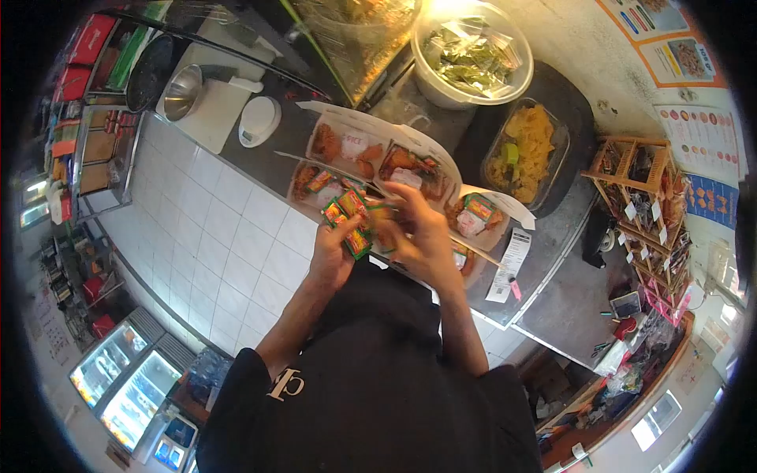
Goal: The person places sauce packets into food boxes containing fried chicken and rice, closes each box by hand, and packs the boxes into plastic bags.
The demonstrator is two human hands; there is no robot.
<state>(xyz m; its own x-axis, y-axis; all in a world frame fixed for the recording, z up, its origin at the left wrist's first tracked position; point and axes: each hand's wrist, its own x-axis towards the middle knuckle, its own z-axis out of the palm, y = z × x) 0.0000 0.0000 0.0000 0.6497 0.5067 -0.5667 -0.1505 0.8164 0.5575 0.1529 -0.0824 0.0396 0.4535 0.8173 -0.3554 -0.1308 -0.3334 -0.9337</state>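
Observation:
My left hand (332,254) is closed around several sauce sachets (357,240) with green edges and red-yellow printing, fanned out in front of me. Close on its right is my right hand (426,236), its fingers bent and smeared by motion. A blurred green and orange shape lies by those fingertips; whether they grip it, I cannot tell. Under and beyond both hands stand open paper food boxes (426,135) with fried chicken (327,143) and wrapped white packets (355,145). Similar sachets (479,206) lie on the food in the box at the right.
A receipt (510,264) lies on the counter at the right. Behind are a tub of yellow food (527,150) and a clear round container of packets (473,59). A white scale (259,121), a cutting board (206,110) and a metal bowl (183,92) are at the left.

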